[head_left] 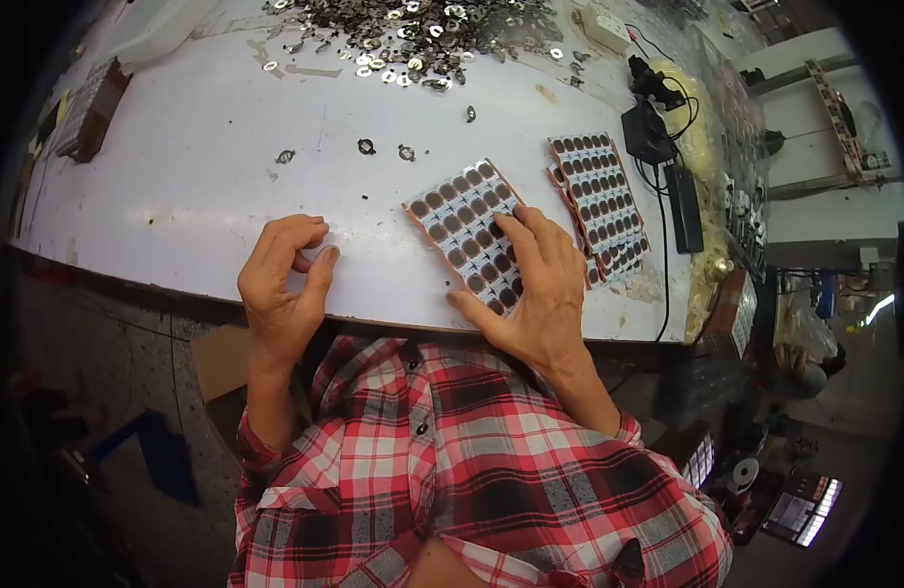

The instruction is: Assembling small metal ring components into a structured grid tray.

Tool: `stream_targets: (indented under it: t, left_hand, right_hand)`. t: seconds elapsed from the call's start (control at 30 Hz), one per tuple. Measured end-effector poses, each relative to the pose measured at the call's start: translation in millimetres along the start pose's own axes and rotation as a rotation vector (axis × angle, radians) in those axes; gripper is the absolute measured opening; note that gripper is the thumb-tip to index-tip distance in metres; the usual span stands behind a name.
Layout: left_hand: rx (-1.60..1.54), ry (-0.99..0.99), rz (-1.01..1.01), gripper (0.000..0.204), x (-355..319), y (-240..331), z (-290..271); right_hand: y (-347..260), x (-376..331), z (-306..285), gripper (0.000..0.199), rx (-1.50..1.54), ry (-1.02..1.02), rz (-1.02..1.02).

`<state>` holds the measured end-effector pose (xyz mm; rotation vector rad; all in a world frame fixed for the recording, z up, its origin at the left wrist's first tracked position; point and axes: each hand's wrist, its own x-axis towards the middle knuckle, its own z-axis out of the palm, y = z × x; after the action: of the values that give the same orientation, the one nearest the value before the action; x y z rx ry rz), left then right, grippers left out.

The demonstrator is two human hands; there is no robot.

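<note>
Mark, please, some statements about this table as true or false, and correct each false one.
1. A heap of small metal pieces lies toward the far side of the table. True.
2. The right hand covers part of a sheet with dark discs. True.
3. The left hand holds a black cable. False: no object shows in the left hand.
4. More such sheets lie to the right of the first one. True.
5. The black adapter is at the left end. False: the black adapter is toward the right.
</note>
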<state>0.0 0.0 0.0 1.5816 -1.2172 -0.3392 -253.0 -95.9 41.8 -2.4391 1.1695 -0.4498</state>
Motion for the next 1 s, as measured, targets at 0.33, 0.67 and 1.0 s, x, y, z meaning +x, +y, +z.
stream_targets:
  t: [0.33,0.67,1.0]
  left_hand:
    - [0.415,0.088,0.417,0.024,24.9,13.8,48.5]
    - [0.631,-0.093,0.557,0.013,94.7,-6.7,77.2]
    - [0.655,0.046,0.642,0.013,81.8,1.4,71.0]
  right_hand:
    - [85.2,9.8,-7.0,0.062,-0.453,0.319,-0.074]
    - [122.2,5.9,3.7,0.052,-0.494,0.369,0.214]
    - [90.2,-14.7,-17.7,0.06,-0.388,0.358,0.197]
